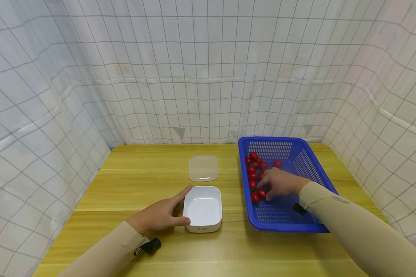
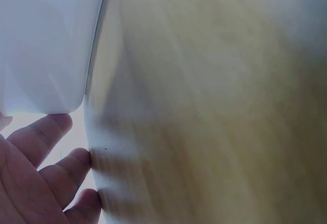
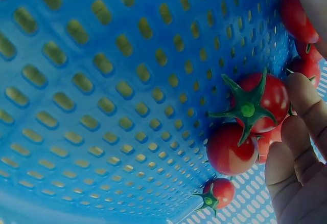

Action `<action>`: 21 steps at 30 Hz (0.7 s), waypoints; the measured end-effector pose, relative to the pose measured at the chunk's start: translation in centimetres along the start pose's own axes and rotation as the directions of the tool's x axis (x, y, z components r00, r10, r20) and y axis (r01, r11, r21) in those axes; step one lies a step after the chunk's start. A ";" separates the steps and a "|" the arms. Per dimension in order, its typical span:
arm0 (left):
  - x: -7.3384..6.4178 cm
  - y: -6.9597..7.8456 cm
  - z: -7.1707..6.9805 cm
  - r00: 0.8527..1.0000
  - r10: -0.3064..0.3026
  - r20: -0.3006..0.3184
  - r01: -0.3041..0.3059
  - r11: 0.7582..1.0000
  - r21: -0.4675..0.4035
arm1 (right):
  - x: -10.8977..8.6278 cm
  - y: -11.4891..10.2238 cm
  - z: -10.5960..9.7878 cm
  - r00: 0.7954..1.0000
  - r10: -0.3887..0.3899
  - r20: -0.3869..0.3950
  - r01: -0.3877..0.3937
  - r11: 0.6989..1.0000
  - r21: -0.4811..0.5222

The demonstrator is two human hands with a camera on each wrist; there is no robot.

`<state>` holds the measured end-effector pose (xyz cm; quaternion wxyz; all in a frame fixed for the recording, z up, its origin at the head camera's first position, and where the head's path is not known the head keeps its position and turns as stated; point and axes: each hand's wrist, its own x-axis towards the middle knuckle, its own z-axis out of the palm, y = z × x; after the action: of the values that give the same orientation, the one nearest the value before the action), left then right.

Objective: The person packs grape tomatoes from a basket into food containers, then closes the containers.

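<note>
My left hand [image 1: 161, 214] rests at the left side of a white square box [image 1: 202, 207], its thumb at the near corner and its index finger at the far one. In the left wrist view, fingers [image 2: 43, 132] lie fairly straight against the box wall. My right hand [image 1: 280, 182] reaches into a blue basket [image 1: 250, 215] among small red tomatoes [image 1: 252, 176]. Its thumb and index finger lie on either side of one tomato [image 1: 262, 193]; whether they grip it is unclear. The right wrist view has the thumb [image 3: 314, 4] touching a tomato and other fingers beside green-stemmed tomatoes [image 3: 260, 101].
A translucent flat lid [image 1: 203, 168] lies behind the box on the wooden table [image 1: 142, 181]. The basket's raised perforated walls surround the right hand, and most tomatoes gather along its left side. White grid-patterned curtains [image 1: 208, 77] enclose the table at the back and sides.
</note>
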<state>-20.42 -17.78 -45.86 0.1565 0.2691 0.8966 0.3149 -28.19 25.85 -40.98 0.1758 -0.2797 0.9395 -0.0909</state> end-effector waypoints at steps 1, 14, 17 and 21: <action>0.0 0.0 0.0 1.000 0.001 -0.001 -0.001 1.000 0.003 | 0.0 0.0 0.0 1.000 0.001 -0.001 -0.001 1.000 -0.005; 0.1 -0.2 -0.1 1.000 0.007 0.005 -0.007 1.000 0.000 | 0.3 -0.1 0.2 1.000 0.001 0.011 -0.001 1.000 -0.011; 0.1 -0.2 0.0 1.000 0.006 0.006 -0.006 1.000 -0.002 | 0.3 -0.2 0.2 1.000 -0.004 0.011 0.004 1.000 -0.016; 0.1 -0.2 -0.1 1.000 0.005 0.007 -0.005 1.000 -0.005 | 0.4 -0.4 0.2 1.000 -0.002 0.005 0.002 1.000 -0.024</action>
<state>-20.59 -17.87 -45.92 0.1595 0.2721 0.8947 0.3164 -28.21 25.29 -41.20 0.1749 -0.2828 0.9398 -0.0790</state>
